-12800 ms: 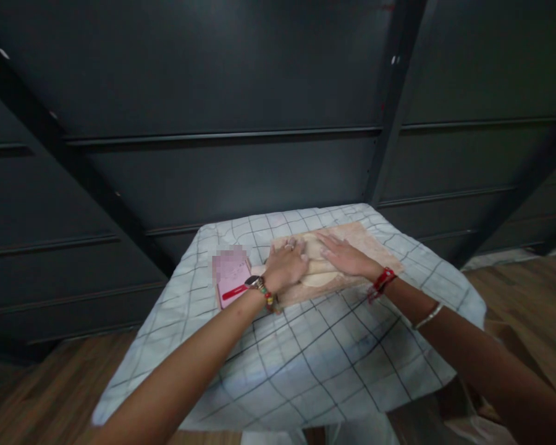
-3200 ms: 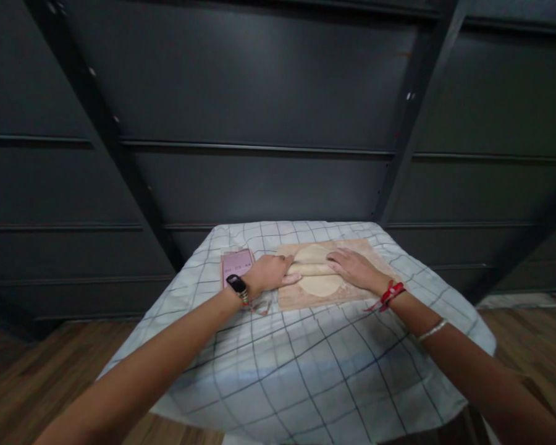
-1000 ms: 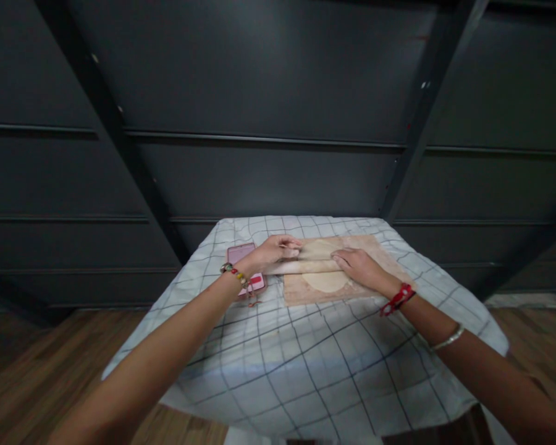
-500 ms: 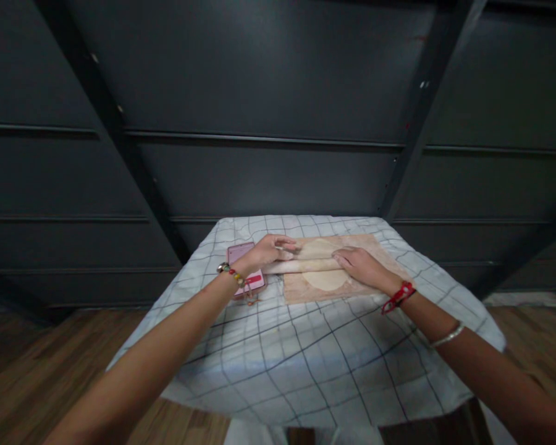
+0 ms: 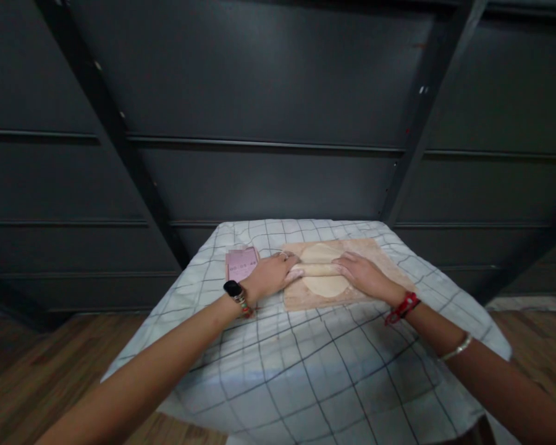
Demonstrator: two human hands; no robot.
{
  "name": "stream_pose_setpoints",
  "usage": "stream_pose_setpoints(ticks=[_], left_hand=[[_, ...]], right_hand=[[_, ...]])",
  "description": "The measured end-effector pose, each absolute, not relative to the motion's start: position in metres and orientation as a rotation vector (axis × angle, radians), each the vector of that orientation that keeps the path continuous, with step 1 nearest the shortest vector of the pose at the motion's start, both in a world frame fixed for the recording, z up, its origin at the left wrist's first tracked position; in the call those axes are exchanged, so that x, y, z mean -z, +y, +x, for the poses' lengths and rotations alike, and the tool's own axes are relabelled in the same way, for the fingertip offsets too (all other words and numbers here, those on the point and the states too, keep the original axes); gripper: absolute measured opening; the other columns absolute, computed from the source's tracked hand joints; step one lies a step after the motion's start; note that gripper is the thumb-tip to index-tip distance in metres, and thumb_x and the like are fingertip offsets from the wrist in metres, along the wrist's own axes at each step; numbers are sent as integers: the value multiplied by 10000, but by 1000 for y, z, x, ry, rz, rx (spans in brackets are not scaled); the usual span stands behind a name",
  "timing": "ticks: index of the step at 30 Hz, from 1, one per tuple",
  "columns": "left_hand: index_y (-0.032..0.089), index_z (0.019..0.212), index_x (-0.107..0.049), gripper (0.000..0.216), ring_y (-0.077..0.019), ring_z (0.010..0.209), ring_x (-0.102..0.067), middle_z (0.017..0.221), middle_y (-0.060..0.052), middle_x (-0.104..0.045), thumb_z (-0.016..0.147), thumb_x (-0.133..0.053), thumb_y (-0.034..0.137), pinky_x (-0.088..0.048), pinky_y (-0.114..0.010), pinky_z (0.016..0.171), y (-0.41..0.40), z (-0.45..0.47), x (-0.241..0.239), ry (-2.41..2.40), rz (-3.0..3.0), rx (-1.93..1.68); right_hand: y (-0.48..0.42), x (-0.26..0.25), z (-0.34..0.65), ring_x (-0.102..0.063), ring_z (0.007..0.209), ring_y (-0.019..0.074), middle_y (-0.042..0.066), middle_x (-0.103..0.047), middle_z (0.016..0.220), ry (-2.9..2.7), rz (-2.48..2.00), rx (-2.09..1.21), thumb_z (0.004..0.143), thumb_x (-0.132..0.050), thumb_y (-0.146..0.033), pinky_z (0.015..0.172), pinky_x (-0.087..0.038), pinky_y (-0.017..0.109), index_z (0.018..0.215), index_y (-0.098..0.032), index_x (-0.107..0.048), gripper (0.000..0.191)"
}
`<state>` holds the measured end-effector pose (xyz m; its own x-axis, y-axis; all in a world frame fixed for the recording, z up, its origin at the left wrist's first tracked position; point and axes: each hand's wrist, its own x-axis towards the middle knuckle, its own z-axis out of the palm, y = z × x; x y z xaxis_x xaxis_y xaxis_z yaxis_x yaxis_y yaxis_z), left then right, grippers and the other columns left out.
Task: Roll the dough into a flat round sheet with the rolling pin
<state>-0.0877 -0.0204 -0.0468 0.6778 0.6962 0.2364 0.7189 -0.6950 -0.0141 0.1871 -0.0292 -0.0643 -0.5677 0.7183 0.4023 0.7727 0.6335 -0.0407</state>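
A round, flat sheet of dough lies on a floured wooden board. Across its middle rests a pale rolling pin. My left hand is closed over the pin's left end, its fingers at the board's left side. Over the right end, my right hand is closed too, fingers wrapped on the pin. Both ends of the pin are hidden under my hands. Dough shows beyond the pin and on the near side of it.
Left of the board, a phone in a pink case lies partly behind my left wrist, digits on its screen. A checked white cloth covers the table. Dark metal panelling stands behind it, above a wooden floor.
My left hand was raised with fingers loose near the pin's left end; now it has moved right and down onto the pin. My right hand stays on the other end.
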Motion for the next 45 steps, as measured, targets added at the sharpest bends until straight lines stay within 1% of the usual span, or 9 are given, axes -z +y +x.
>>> stream_pose_setpoints(ticks=[5, 11, 18, 23, 27, 31, 37, 41, 45], left_hand=[[122, 1040, -601, 426, -245, 918, -590, 985, -140, -578, 999, -225, 317, -467, -326, 737, 5, -72, 51, -1497, -2472, 298], [136, 1146, -533, 412, -247, 832, -634, 944, -124, -629, 1004, -204, 340, -461, -323, 663, -4, -74, 55, -1459, -2533, 197], [152, 1158, -522, 408, -265, 776, -653, 871, -128, -668, 987, -270, 423, -462, -339, 663, -16, -76, 41, -1349, -2595, 89], [147, 1160, -523, 447, -271, 733, -650, 827, -130, -670, 972, -271, 466, -465, -338, 631, -20, -78, 37, -1297, -2645, 40], [155, 1173, -525, 459, -271, 756, -652, 847, -134, -676, 960, -302, 496, -465, -334, 655, -14, -78, 44, -1310, -2664, 85], [160, 1161, -541, 463, -281, 776, -654, 858, -141, -677, 957, -313, 508, -460, -340, 660, -3, -73, 47, -1277, -2663, 140], [153, 1158, -552, 475, -288, 783, -653, 860, -150, -675, 946, -344, 523, -457, -350, 666, 2, -68, 44, -1323, -2660, 143], [154, 1172, -551, 480, -280, 790, -653, 885, -149, -676, 948, -345, 524, -456, -342, 668, -1, -67, 43, -1368, -2661, 151], [152, 1175, -549, 488, -278, 783, -653, 878, -147, -675, 951, -329, 526, -456, -338, 658, -2, -68, 44, -1345, -2650, 147]], right_hand=[[-3, 60, 184, -563, 988, 214, 97, -649, 1021, -2298, -1182, 64, 924, -396, -247, 869, -453, 357, 1001, -183, -657, 279], [-10, 50, 193, -599, 771, 186, 49, -683, 788, -1954, -1194, -148, 784, -544, -226, 715, -466, 309, 783, -187, -684, 145], [-13, 23, 195, -581, 591, 120, 4, -650, 656, -1510, -1144, -902, 693, -665, -210, 595, -487, 253, 787, -163, -692, 108], [-15, 24, 193, -599, 582, 82, 24, -662, 698, -1280, -1112, -1250, 716, -685, -115, 565, -513, 181, 804, -143, -680, 93], [-15, 27, 189, -624, 588, 88, 37, -673, 704, -1258, -1103, -1343, 760, -673, -96, 613, -556, 194, 845, -139, -667, 95], [-11, 28, 185, -664, 684, 124, 48, -694, 757, -1302, -1111, -1328, 714, -730, -109, 706, -578, 249, 842, -149, -661, 151], [-6, 31, 184, -666, 703, 134, 40, -703, 787, -1346, -1090, -1283, 579, -768, -88, 701, -562, 257, 835, -155, -665, 285], [-8, 29, 184, -659, 689, 133, 37, -698, 779, -1352, -1105, -1281, 590, -755, -140, 660, -547, 248, 873, -159, -658, 300], [-9, 29, 184, -658, 686, 139, 33, -696, 771, -1388, -1123, -1220, 543, -790, -148, 672, -543, 263, 912, -147, -649, 394]])
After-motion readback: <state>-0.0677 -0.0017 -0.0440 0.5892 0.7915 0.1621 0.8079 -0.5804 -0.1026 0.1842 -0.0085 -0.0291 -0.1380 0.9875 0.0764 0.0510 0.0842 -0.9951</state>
